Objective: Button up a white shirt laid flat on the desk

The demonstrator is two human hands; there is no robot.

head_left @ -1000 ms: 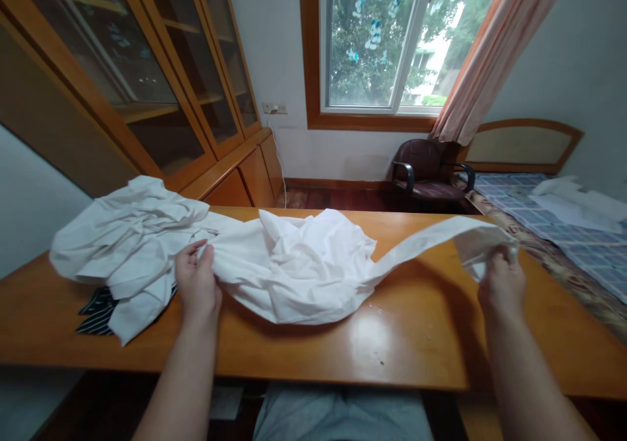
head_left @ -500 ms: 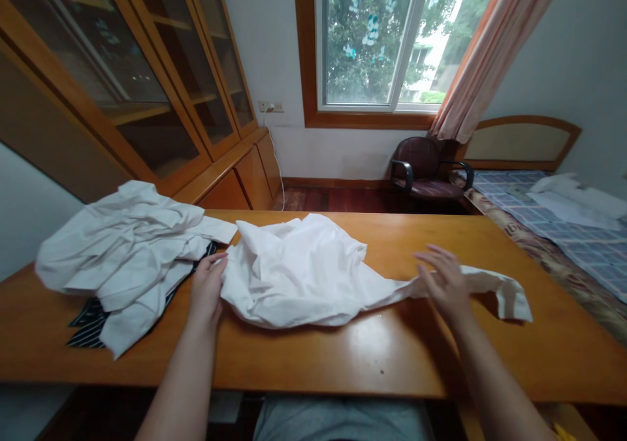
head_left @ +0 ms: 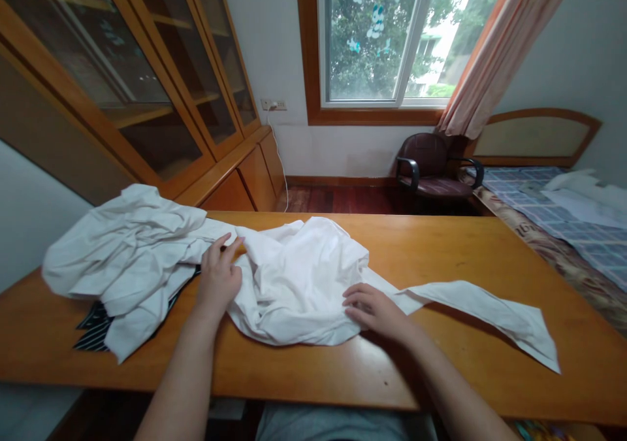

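Observation:
A crumpled white garment, probably a shirt (head_left: 304, 277), lies bunched on the wooden table in front of me. From its right side a long narrow sleeve-like part (head_left: 490, 307) stretches across the tabletop. My left hand (head_left: 220, 271) rests at the garment's left edge, fingers and thumb apart, fingertips touching the fabric. On the lower right of the bunched cloth lies my right hand (head_left: 375, 307), its fingers loosely spread over the surface. Neither hand is closed round the cloth. Folds hide the garment's collar and other details.
A heap of white clothes (head_left: 132, 245) with a black striped cloth (head_left: 93, 330) under it lies at the table's left. The wooden table (head_left: 294, 375) ends near my lap. Beyond are a glass-door cabinet (head_left: 196, 68), an office chair (head_left: 428, 166) and a bed (head_left: 578, 212).
My right hand has moved left from above the sleeve-like part onto the bunched cloth. That part now lies straighter, its end nearer me. My left hand has shifted slightly right, its fingers extended.

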